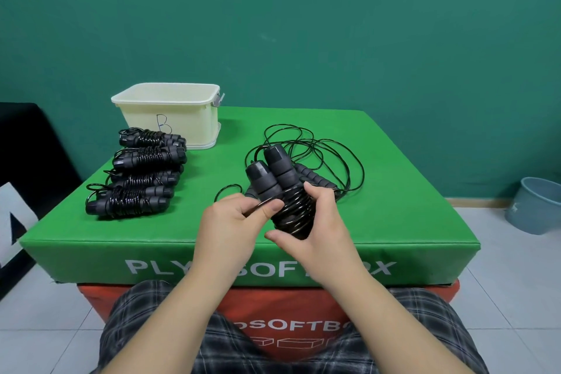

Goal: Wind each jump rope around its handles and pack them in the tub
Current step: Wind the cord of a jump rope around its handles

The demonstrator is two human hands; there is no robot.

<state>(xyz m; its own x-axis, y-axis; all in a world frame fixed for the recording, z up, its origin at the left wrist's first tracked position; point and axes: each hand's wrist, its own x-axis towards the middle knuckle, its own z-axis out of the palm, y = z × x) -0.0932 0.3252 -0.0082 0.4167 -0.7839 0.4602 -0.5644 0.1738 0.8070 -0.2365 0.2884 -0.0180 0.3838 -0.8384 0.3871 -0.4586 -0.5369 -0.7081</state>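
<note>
Two black handles (270,174) are sitting side by side in my grasp, their long axis tilting up and away from me toward the far left, capped ends pointing at the green wall (334,24). I am curling my right hand (315,222) around the coiled lower part of the jump rope (296,215), thumb under, fingers over the turns of cord. I am pinching a strand of that cord between thumb and forefinger of my left hand (233,222), just beside the coil. I am holding this bundle above the near middle of the green plyo box (394,206). Behind it, loose cord (318,146) is lying in wide loops over another pair of handles (315,177) on the box top. Four wound ropes (142,173) are lying in a row at the left, each with its long axis running left to right. At the far left corner the cream tub (170,118), marked B, is standing upright. A grey bucket (534,206) is sitting on the floor at right.
</note>
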